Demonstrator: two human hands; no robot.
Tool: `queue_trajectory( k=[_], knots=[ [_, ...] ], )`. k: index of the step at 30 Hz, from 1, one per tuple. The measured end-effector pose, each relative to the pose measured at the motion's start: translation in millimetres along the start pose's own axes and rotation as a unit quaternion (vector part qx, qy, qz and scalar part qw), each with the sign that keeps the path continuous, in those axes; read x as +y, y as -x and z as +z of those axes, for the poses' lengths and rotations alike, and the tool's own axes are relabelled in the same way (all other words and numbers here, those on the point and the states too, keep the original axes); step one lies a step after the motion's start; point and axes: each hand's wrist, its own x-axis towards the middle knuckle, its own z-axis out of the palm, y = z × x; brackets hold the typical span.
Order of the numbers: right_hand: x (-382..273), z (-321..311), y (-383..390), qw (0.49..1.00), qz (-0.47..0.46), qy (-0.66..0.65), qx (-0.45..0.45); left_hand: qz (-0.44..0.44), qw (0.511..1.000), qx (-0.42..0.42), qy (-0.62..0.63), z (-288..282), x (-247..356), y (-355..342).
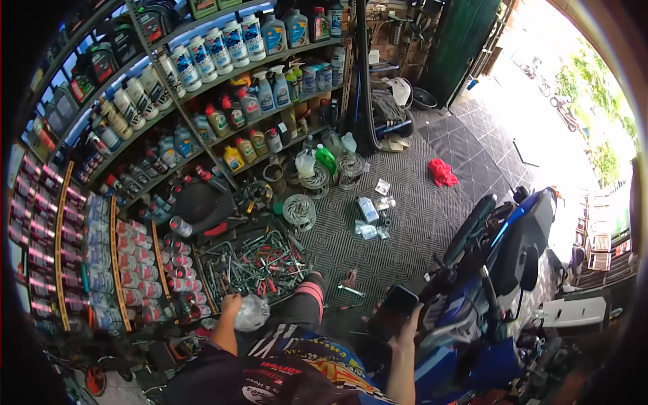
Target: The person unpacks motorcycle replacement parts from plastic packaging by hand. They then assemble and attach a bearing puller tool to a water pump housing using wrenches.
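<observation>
My left hand (231,305) is closed at the top of a crumpled, see-through plastic bag (252,314), which hangs beside my knee; its contents cannot be made out. In my right hand (409,327) rests a smartphone (397,305) with a dark screen, the fingers wrapped round its edges. Just ahead of the bag lies a large heap of hand tools (260,266), many with red handles. A wrench (351,291) lies on the patterned floor between my leg and the phone.
A blue motorcycle (503,270) stands close on my right. Shelves of bottles (216,50) and racks of cans (135,263) line the left. Metal discs (299,212), a white bottle (368,209) and a red cloth (442,173) lie on the floor ahead.
</observation>
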Motion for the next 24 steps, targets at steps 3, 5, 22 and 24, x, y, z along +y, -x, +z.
queue_trajectory(
  k=[3, 5, 22, 24],
  knots=[
    [-12.4, 5.7, -71.6, 0.998, -0.015, -0.001, 0.060, -0.046, 0.998, 0.031, -0.004, 5.0, 26.9, -45.7],
    [-25.0, 41.0, -111.4, 0.997, -0.010, -0.001, 0.080, -0.050, 0.998, 0.026, 0.009, 14.5, 80.2, -70.3],
    [-161.1, 288.0, -797.4, 0.984, 0.088, 0.158, 0.000, 0.063, 0.853, -0.177, 0.486, 207.7, 500.7, -250.4],
    [-163.6, 335.5, -870.0, 0.983, 0.039, 0.176, -0.015, 0.106, 0.813, -0.140, 0.556, 255.2, 488.8, -245.8]
  ],
)
